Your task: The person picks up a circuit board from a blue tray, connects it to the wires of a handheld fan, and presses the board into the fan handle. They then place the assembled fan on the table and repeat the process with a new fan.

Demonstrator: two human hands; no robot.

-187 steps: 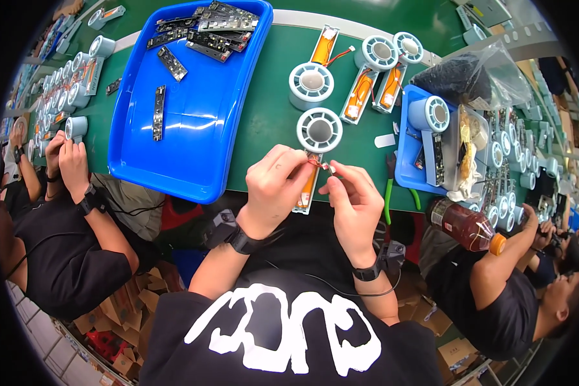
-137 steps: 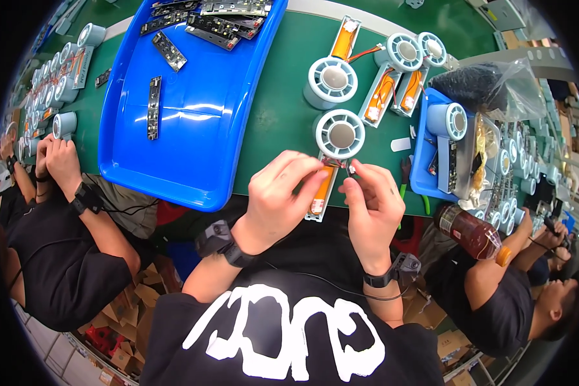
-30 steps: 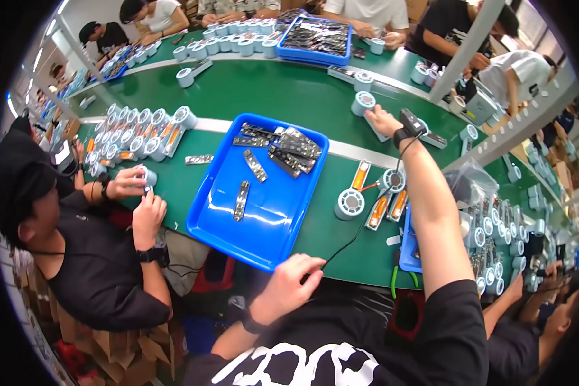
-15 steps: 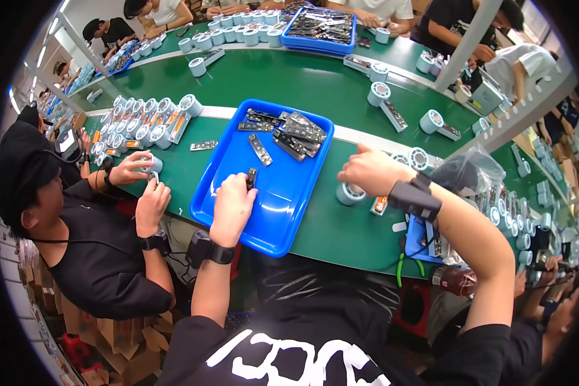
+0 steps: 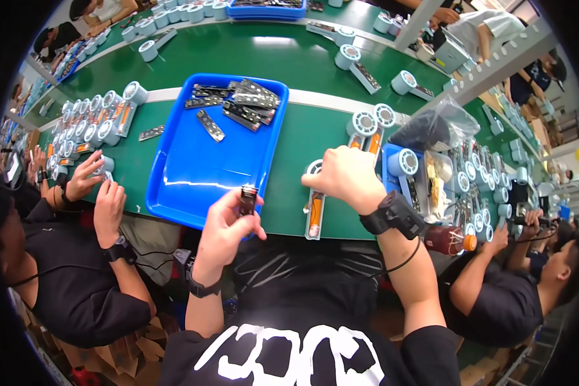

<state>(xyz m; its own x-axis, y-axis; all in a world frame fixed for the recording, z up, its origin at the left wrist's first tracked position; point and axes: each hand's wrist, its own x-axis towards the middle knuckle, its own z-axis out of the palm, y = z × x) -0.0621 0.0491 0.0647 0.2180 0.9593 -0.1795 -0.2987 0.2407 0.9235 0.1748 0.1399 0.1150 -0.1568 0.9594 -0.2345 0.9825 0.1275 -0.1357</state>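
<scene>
Over the near right corner of the blue tray (image 5: 206, 164), my left hand (image 5: 222, 235) pinches a small black circuit board (image 5: 248, 201) upright. Several similar boards (image 5: 254, 103) lie heaped at the tray's far end, with a single board (image 5: 210, 126) apart from them. To the tray's right, my right hand (image 5: 350, 177) is closed on the round head of a light-blue handheld fan (image 5: 314, 215). Its open handle points toward me and shows an orange part inside. My fingers partly cover the head.
Two more open fans (image 5: 365, 123) lie just beyond my right hand. Right of them are a blue bin (image 5: 392, 156), a clear plastic bag (image 5: 441, 125) and a bottle (image 5: 447, 239). A co-worker's hands (image 5: 103, 186) work at the left beside rows of fans (image 5: 87, 128).
My left hand has lifted the board from inside the tray to its near edge. My right hand has come nearer, and the fan's handle now points toward me. The whole view has shifted.
</scene>
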